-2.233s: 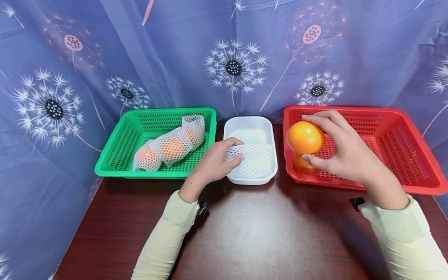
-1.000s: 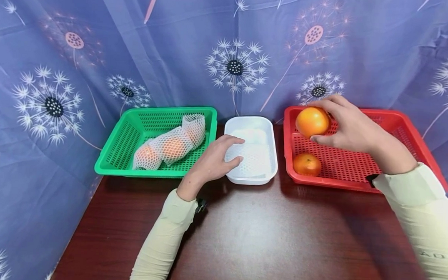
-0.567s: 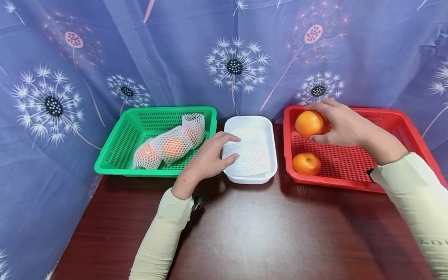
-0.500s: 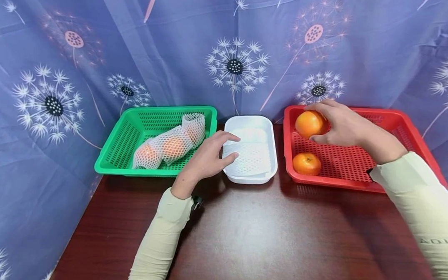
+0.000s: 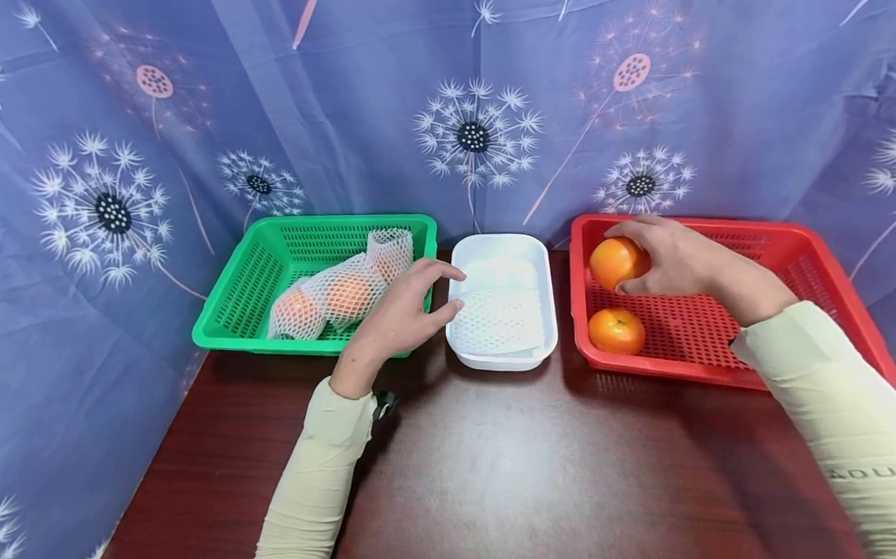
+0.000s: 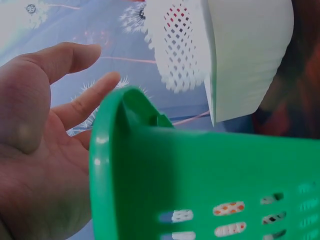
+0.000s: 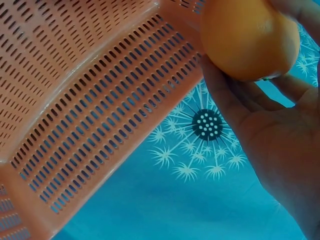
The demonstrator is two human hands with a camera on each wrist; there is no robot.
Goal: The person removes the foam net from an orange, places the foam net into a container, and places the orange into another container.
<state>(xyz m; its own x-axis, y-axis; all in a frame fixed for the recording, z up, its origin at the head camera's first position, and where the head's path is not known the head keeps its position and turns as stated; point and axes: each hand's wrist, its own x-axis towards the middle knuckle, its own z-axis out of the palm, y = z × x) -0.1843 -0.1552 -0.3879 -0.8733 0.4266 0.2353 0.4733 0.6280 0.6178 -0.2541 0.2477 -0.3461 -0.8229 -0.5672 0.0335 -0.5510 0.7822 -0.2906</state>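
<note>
Our right hand (image 5: 674, 258) grips an orange (image 5: 614, 263) at the left end of the red basket (image 5: 697, 336), near a second orange (image 5: 615, 331). Our left hand (image 5: 396, 312), fingers spread apart, hangs by the white tub (image 5: 500, 363) of netting (image 5: 494, 321) and the green basket (image 5: 246, 291) of netted fruit (image 5: 348, 297).

Blue-violet cloth (image 5: 366, 101) hangs behind the surface (image 5: 437, 529) and along its left side; creases and soft folds run through it. Print: white dandelion heads (image 5: 473, 136) with dark centres, a few pink heads (image 5: 154, 81), thin stems. Cloth reads turquoise from the right wrist. Surface dark reddish brown, glossy, faint grain. Pale glare (image 5: 519, 458) of reflected light near its middle.
</note>
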